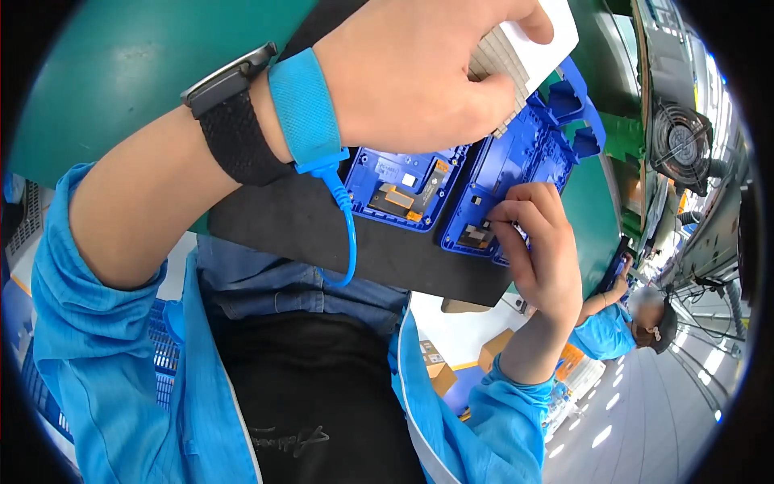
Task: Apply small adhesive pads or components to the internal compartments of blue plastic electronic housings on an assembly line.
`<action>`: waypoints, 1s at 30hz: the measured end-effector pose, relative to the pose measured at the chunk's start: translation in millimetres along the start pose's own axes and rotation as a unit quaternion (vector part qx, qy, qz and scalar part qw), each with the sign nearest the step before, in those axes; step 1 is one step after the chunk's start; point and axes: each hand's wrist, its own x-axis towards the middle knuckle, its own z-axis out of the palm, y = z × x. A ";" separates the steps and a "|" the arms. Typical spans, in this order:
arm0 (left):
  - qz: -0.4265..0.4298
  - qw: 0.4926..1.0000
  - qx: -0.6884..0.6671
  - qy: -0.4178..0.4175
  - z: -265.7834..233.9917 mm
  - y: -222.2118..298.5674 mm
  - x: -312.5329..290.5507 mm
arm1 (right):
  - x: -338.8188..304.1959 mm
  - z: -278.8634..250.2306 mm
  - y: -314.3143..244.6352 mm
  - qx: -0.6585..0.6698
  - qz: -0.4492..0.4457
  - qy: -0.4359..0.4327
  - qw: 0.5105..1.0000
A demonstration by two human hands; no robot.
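My left hand (411,73) reaches across the top of the view, its thumb and fingers closed on a white backing sheet (556,36) that carries rows of grey-beige strips (501,60). Below it lies a blue plastic device housing (367,179) with a dark module, orange flex film and a small white square inside. Beside that is a second blue housing (465,208), which my right hand (548,250) works over. The right thumb and index finger are pinched together just above a small dark part there; whatever is between the fingertips is too small to tell.
The housings lie on a black mat (395,258) over a green table (121,81). More blue plastic parts (582,113) stand at the far right. A blue cord (352,234) hangs from my left wrist strap. A fan (681,145) and another person (609,331) are on the right.
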 end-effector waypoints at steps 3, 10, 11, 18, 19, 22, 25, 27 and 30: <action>0.109 0.988 0.088 0.062 2.3 -8.6 -4.9 | 1.6 6.0 -1.3 -0.002 0.004 0.019 1.000; 0.364 0.841 0.383 0.116 6.8 -23.8 -2.2 | 0.4 6.7 -2.1 0.052 0.032 0.094 0.994; 0.241 0.935 0.255 0.059 8.8 -26.3 -3.7 | 2.9 6.3 -2.6 0.061 0.034 0.146 0.987; 0.166 0.979 0.114 -0.024 9.3 -26.0 -5.8 | 39.0 10.0 -12.2 0.127 0.028 0.315 0.940; 0.168 0.980 0.103 -0.029 9.8 -26.0 -6.1 | 42.4 9.9 -12.6 0.136 0.027 0.324 0.936; 0.177 0.980 0.088 -0.037 11.0 -25.9 -6.1 | 49.3 7.9 -12.1 0.137 0.010 0.323 0.936; 0.185 0.978 0.094 -0.039 10.2 -26.1 -4.9 | 55.1 6.4 -11.9 0.123 -0.012 0.313 0.942; 0.184 0.978 0.091 -0.039 11.4 -26.9 -4.1 | 56.5 5.8 -12.2 0.112 -0.026 0.309 0.944; 0.202 0.974 0.099 -0.032 11.2 -26.7 -4.0 | 58.8 4.6 -14.1 0.093 -0.037 0.297 0.950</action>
